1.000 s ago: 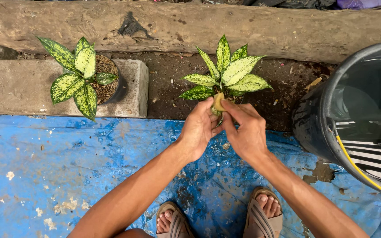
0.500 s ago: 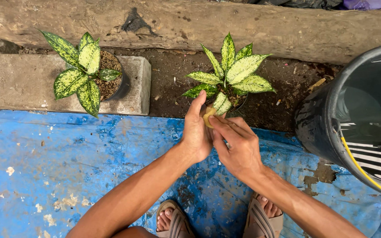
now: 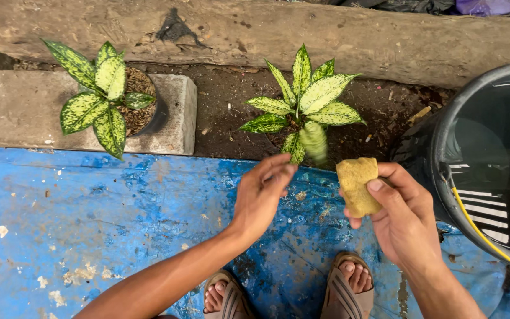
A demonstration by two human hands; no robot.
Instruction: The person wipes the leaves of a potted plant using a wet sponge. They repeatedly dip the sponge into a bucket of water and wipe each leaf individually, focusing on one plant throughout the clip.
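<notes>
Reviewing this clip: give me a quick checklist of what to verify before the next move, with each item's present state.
1. Right hand grips the yellow sponge: ok.
2. Left hand is free, fingers open: ok.
3. Left fingertips near the middle plant, contact: cannot tell, one leaf is blurred.
4. Potted plant stands on the concrete block: ok.
5. Black bucket within reach at right: ok; water inside: cannot tell.
6. Feet in sandals on the blue sheet: ok.
</notes>
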